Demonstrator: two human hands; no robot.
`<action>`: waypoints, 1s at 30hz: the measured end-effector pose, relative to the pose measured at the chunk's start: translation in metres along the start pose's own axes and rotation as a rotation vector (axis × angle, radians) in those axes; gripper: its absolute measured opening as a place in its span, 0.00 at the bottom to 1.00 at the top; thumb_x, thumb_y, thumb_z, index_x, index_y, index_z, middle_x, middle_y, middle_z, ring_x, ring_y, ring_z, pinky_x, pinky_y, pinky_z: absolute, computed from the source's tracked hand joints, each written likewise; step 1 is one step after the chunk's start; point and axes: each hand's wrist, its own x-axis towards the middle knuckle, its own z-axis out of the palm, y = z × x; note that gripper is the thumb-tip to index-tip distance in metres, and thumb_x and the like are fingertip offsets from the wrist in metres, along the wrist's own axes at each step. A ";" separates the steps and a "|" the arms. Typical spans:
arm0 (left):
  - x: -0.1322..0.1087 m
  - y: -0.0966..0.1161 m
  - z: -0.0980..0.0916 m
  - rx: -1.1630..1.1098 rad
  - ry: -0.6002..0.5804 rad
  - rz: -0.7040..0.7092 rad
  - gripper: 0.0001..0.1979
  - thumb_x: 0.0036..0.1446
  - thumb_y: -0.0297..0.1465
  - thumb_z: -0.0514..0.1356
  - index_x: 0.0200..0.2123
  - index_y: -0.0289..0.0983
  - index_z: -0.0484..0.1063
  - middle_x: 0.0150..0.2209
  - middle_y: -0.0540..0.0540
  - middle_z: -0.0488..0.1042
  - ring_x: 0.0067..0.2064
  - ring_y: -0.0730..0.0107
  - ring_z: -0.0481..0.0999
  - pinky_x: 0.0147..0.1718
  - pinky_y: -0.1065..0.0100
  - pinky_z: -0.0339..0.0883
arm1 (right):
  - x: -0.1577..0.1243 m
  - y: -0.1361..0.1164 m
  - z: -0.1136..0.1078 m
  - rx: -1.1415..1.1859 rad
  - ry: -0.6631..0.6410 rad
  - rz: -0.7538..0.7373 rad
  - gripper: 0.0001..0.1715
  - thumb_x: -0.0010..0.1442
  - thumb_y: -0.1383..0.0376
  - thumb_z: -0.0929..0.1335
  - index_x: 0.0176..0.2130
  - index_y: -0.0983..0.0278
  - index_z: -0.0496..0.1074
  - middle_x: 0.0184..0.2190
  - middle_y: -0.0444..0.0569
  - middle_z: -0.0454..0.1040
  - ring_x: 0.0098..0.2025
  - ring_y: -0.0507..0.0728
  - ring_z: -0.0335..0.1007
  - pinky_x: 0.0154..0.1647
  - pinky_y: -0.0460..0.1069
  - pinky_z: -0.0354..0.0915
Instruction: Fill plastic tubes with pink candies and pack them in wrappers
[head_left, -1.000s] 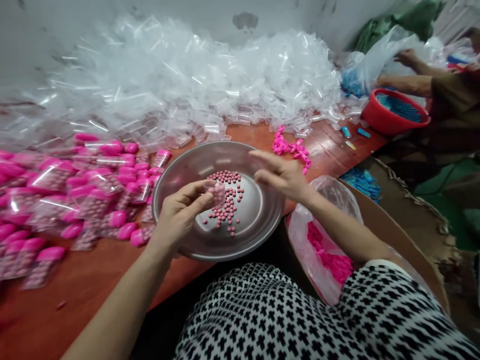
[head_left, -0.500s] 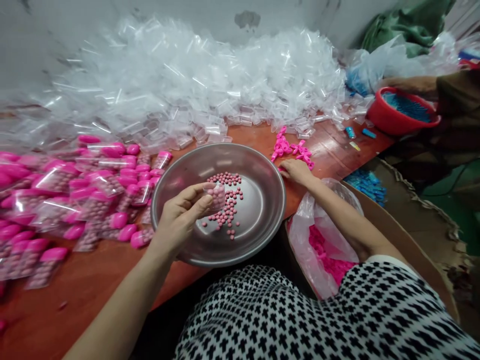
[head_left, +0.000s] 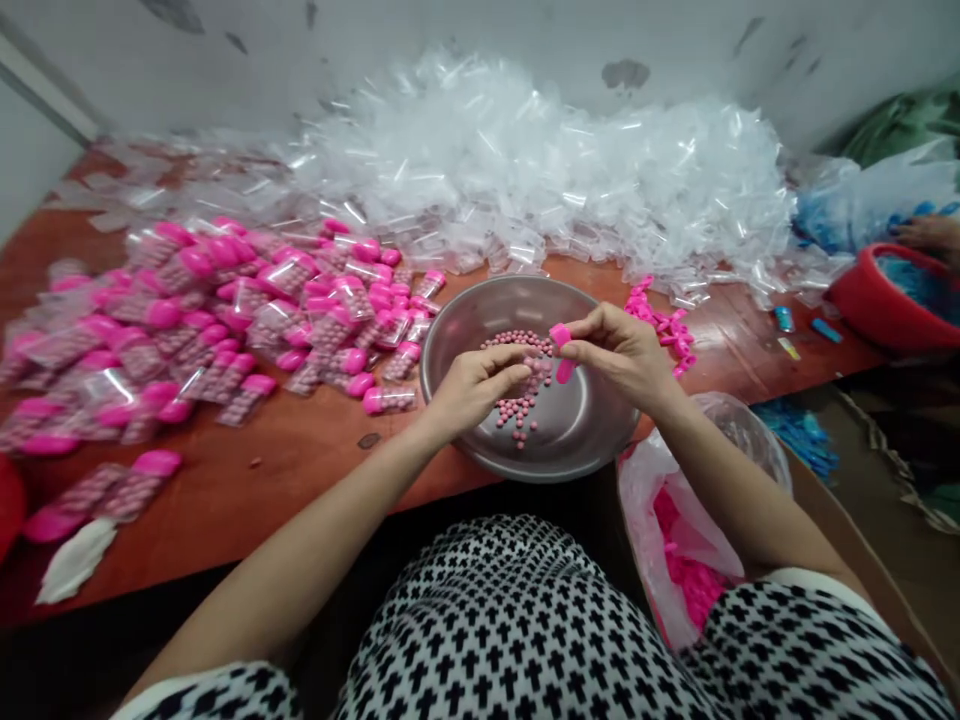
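**Q:** Hands?

**A:** The right hand (head_left: 619,352) is closed narrow, a pink cap (head_left: 561,350) being pinched between thumb and fingers over the basin (head_left: 600,425). The left hand (head_left: 476,388) is curled narrow above the pills (head_left: 517,405); whether anything is gripped in it cannot be told, the fingers hiding its inner side.

**Q:** Pills placed where?

**A:** They are lying loose in a rough strip on the basin floor, under the fingertips of the left hand and just left of the cap.

**Q:** Risks?

**A:** The pills are unconfined, so they could be scattered if the rim were knocked. The basin is set near the table (head_left: 225,490) edge and could be tipped by pressure from a forearm. With so small a grip on it, the cap could be dropped among the pills or toward the bag (head_left: 675,540) below.

**Q:** Surroundings, obstructions?

**A:** Left of the basin, filled tubes (head_left: 225,335) are spread over the table, the nearest lying just beside the rim. Behind it, a heap of clear tubes (head_left: 540,180) is banked. Right of it, loose caps (head_left: 664,325) lie close by, and further off a red bowl (head_left: 889,300) is seen, a co-worker's hand (head_left: 930,235) just above it.
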 end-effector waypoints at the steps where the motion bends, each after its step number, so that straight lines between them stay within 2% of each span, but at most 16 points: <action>1: -0.002 -0.001 -0.002 0.045 0.017 0.037 0.23 0.54 0.45 0.65 0.48 0.37 0.79 0.46 0.41 0.81 0.47 0.55 0.80 0.44 0.60 0.77 | 0.000 -0.003 0.007 -0.047 -0.016 -0.041 0.19 0.51 0.51 0.76 0.34 0.61 0.73 0.32 0.45 0.77 0.31 0.54 0.74 0.35 0.52 0.73; 5: -0.012 -0.003 -0.007 0.156 0.071 0.160 0.18 0.57 0.40 0.62 0.47 0.39 0.80 0.44 0.44 0.82 0.44 0.59 0.81 0.43 0.63 0.75 | -0.001 -0.004 0.019 -0.222 -0.067 -0.169 0.17 0.53 0.54 0.76 0.39 0.60 0.74 0.36 0.45 0.78 0.37 0.55 0.75 0.41 0.50 0.72; 9: -0.019 -0.003 -0.007 0.186 0.137 0.225 0.15 0.58 0.37 0.61 0.45 0.40 0.81 0.41 0.46 0.83 0.40 0.62 0.81 0.42 0.65 0.74 | -0.002 -0.006 0.023 -0.235 -0.171 -0.126 0.20 0.56 0.54 0.74 0.46 0.59 0.74 0.35 0.45 0.79 0.34 0.54 0.75 0.36 0.48 0.71; 12: -0.023 -0.003 -0.005 0.195 0.144 0.245 0.14 0.58 0.36 0.60 0.44 0.40 0.81 0.40 0.47 0.83 0.40 0.63 0.81 0.41 0.67 0.74 | -0.002 -0.011 0.023 -0.361 -0.231 -0.174 0.15 0.58 0.54 0.72 0.41 0.61 0.76 0.33 0.46 0.79 0.33 0.54 0.73 0.34 0.48 0.69; 16: -0.027 -0.006 -0.003 0.259 0.168 0.307 0.12 0.60 0.36 0.60 0.41 0.41 0.81 0.39 0.46 0.83 0.37 0.64 0.81 0.39 0.67 0.73 | -0.006 -0.014 0.021 -0.575 -0.291 -0.339 0.09 0.62 0.58 0.70 0.38 0.61 0.75 0.29 0.46 0.76 0.30 0.53 0.69 0.33 0.47 0.66; 21: -0.028 -0.011 -0.002 0.391 0.119 0.419 0.11 0.60 0.33 0.58 0.38 0.40 0.82 0.33 0.46 0.83 0.34 0.64 0.81 0.36 0.68 0.72 | -0.013 -0.006 0.020 -0.698 -0.376 -0.477 0.09 0.66 0.60 0.66 0.40 0.61 0.74 0.28 0.48 0.74 0.28 0.53 0.67 0.31 0.47 0.65; 23: -0.027 -0.009 -0.001 0.376 0.111 0.380 0.11 0.59 0.34 0.58 0.36 0.40 0.82 0.32 0.46 0.83 0.33 0.65 0.81 0.36 0.68 0.73 | -0.012 -0.003 0.019 -0.661 -0.352 -0.479 0.09 0.65 0.60 0.67 0.40 0.61 0.75 0.29 0.49 0.75 0.30 0.54 0.69 0.32 0.48 0.66; 25: -0.024 -0.006 -0.001 0.267 0.107 0.287 0.11 0.59 0.36 0.60 0.37 0.40 0.82 0.33 0.47 0.83 0.34 0.65 0.81 0.36 0.67 0.74 | -0.010 -0.002 0.017 -0.553 -0.300 -0.421 0.10 0.63 0.60 0.69 0.43 0.59 0.76 0.32 0.49 0.78 0.33 0.55 0.73 0.36 0.49 0.69; 28: -0.019 -0.002 -0.002 -0.037 0.136 0.126 0.14 0.56 0.39 0.64 0.42 0.39 0.82 0.39 0.45 0.83 0.39 0.61 0.82 0.39 0.63 0.77 | -0.008 -0.002 0.011 -0.262 -0.243 -0.215 0.19 0.58 0.57 0.73 0.49 0.56 0.76 0.43 0.49 0.80 0.44 0.58 0.76 0.48 0.54 0.71; 30: -0.016 -0.002 -0.003 -0.192 0.180 0.066 0.18 0.53 0.41 0.67 0.44 0.38 0.81 0.41 0.43 0.83 0.43 0.58 0.82 0.42 0.59 0.77 | -0.010 0.002 0.008 -0.003 -0.226 -0.057 0.27 0.52 0.55 0.77 0.51 0.54 0.75 0.50 0.49 0.78 0.48 0.60 0.76 0.51 0.56 0.72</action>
